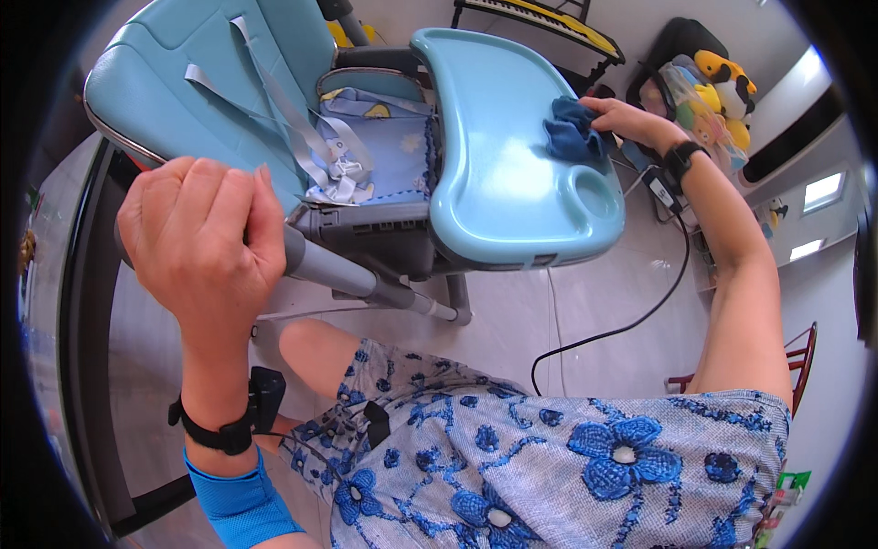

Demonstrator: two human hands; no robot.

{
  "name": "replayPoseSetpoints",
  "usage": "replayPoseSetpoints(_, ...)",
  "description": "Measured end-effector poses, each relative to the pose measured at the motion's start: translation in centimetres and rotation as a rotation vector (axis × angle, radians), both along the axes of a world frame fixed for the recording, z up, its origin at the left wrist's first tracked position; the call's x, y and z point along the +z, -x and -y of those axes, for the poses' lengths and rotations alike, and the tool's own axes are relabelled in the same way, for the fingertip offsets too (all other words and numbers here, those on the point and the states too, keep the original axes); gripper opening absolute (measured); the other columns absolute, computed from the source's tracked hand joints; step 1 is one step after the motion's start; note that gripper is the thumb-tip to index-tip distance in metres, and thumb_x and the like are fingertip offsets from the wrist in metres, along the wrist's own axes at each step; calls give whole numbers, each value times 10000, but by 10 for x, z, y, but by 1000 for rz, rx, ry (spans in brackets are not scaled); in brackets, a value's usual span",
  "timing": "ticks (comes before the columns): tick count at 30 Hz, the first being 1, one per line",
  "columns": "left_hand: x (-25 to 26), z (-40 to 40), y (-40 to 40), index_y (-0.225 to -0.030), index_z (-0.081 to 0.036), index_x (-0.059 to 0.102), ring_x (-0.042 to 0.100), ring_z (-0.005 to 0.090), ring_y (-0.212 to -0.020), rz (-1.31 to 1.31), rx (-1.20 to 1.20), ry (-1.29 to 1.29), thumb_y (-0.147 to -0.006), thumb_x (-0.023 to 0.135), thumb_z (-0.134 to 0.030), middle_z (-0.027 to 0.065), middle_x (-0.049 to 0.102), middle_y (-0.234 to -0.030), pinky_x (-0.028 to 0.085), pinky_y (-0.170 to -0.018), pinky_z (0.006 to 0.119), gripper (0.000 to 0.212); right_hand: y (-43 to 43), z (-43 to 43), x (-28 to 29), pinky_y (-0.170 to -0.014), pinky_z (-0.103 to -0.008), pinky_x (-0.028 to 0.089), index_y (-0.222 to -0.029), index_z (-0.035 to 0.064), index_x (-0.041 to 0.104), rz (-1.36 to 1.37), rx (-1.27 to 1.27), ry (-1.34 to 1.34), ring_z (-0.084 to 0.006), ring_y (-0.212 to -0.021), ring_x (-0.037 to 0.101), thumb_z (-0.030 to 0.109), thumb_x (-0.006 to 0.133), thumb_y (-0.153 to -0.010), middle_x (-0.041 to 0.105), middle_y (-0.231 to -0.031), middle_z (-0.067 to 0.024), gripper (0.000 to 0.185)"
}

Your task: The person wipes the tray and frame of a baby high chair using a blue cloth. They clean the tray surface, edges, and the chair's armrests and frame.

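Note:
A light-blue high chair stands before me, with its glossy plastic tray (507, 137) at the front. My right hand (627, 122) grips a crumpled dark-blue cloth (575, 130), which lies against the tray's outer side above the round cup recess (591, 192). My left hand (206, 230) is curled around the upper end of the chair's grey tubular frame (336, 269); the grip itself is mostly hidden behind the fingers. White harness straps (278, 113) hang from the padded backrest (158, 89) and end in a buckle (346, 171) on the patterned seat cushion (391, 154).
A black cable (645, 319) runs from my right wrist band (679, 161) down past the tray. Plush toys (720, 96) are heaped at the upper right. An electronic keyboard (549, 20) stands at the back. A dark-framed glass table or cabinet (86, 295) borders my left.

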State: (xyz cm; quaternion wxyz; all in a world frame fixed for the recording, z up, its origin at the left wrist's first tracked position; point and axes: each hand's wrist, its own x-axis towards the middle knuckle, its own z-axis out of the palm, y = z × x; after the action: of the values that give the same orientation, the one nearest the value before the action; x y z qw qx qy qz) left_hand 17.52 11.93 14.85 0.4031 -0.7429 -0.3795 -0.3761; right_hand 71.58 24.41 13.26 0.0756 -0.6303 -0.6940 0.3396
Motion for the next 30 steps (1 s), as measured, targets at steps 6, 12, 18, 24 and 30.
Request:
replayPoseSetpoints(6,-5,1,2,-723,-72,641,635,221,-857,18,-22,-68,-781,771,-89,24,617,-774,472,-906,388,143,37,129,-9,-872,-265,560,-1269,34,637,-733,-493,-48,-136,-923,670,125,543,-896,691,-1061,-38,396)
replayPoseSetpoints(12,-12,-2,5,-772,-69,652,638,241,-870,21,-10,-70,-819,759,-98,39,648,-813,466,-892,381,120,94,208,-55,-1006,-274,462,-1332,21,613,-675,-353,-385,-153,-1103,612,107,543,-909,645,-1209,-54,438)
replayPoseSetpoints(18,-20,-9,4,-773,-76,662,633,239,-882,46,-15,-102,-831,753,-139,37,646,-820,464,-901,395,126,187,215,-76,-1141,-525,393,-1252,193,678,123,295,-1011,-396,-1361,486,62,789,-736,521,-1488,-148,544)
replayPoseSetpoints(24,-22,-20,-1,-726,-101,635,611,220,-890,47,-20,-96,-806,748,-161,11,614,-802,453,-914,386,151,277,156,-68,-976,-496,509,-1247,194,643,148,390,-1133,-416,-1213,571,124,856,-685,530,-1445,-160,606)
replayPoseSetpoints(30,-15,-13,10,-749,-82,647,609,225,-893,-58,-76,-44,-852,726,-151,24,619,-814,435,-909,389,147,263,162,-80,-987,-482,511,-1140,189,656,266,535,-1217,-377,-1289,540,117,826,-680,514,-1424,-95,495)
